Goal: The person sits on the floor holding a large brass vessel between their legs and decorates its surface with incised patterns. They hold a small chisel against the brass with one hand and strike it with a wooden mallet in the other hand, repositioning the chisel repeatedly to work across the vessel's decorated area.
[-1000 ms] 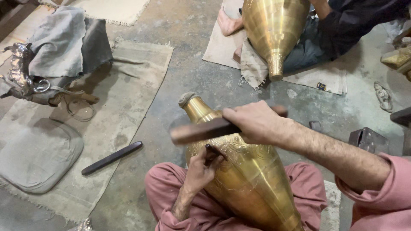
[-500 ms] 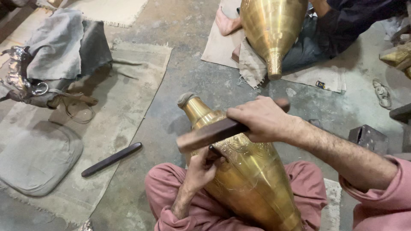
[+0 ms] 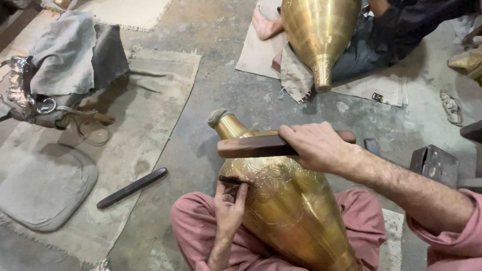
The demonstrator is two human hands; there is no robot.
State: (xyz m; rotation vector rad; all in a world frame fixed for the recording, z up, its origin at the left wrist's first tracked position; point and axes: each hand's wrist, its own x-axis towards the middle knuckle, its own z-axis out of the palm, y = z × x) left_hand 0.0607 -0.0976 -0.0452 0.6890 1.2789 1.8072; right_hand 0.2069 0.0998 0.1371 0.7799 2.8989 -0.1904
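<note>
Lowered since before, the right hand (image 3: pixel 314 145) grips a wooden mallet (image 3: pixel 256 146) just above the left hand (image 3: pixel 230 206), which pinches a chisel (image 3: pixel 232 180) (dark, thin) against the brass vase (image 3: pixel 291 216).

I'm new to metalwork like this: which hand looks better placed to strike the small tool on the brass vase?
Probably the right hand: it grips the wooden bar just above the small dark tool. The left hand is busy pinching that tool against the brass vase lying across the lap.

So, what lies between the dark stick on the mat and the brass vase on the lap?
In the head view: mat edge, bare concrete floor, then the knee.
</note>
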